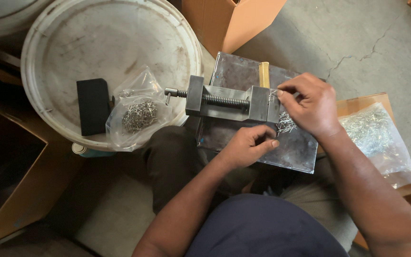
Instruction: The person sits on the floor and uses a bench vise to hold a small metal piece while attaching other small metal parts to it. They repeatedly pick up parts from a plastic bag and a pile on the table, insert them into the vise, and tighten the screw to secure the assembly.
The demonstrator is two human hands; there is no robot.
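Item one: the small steel vise (229, 101), lying on its side on a metal plate (296, 150) across your lap; every place below is given from it. At its jaw end, your right hand (310, 104) pinches a thin wire piece (273, 93) between thumb and forefinger, the fingertips closed narrow on it, apparently to line it up at the jaws. Just below the vise, your left hand (248, 145) is curled with thumb against forefinger; whether it holds a piece, you cannot tell from here.

Item two: loose wire pieces (286, 123) heaped on the plate beside the jaw end, likely kept within a short reach.

Item three: a brass cylinder (264, 74) standing just behind the vise.

Item four: beyond the screw handle (170, 93), a clear bag of small metal parts (139, 114) and a black block (92, 105) resting on a white bucket lid (72, 38).

Item five: past your right hand, a second, fuller clear bag (372, 131) on a cardboard box (357, 102).
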